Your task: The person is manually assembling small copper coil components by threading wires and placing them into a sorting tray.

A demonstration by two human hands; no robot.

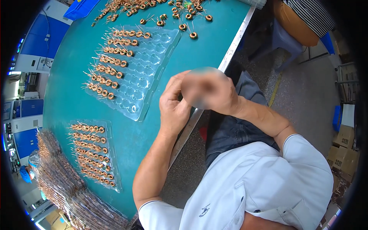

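My left hand and my right hand meet over the table's metal edge, fingers curled in toward each other. A round blur covers the fingertips, so what they grip cannot be made out. Left of them lies a clear plastic tray with round pockets. Rows of copper-wound ring coils with wire legs fill its left part; its right-hand pockets hold nothing. Beyond the tray, a heap of loose ring coils spreads along the far side. One single coil sits nearest my hands.
A second clear tray with coil rows lies at the near left. Beside it rise stacked filled trays. A blue bin stands at the far left corner. To the right are a plastic stool, a seated person and cardboard boxes.
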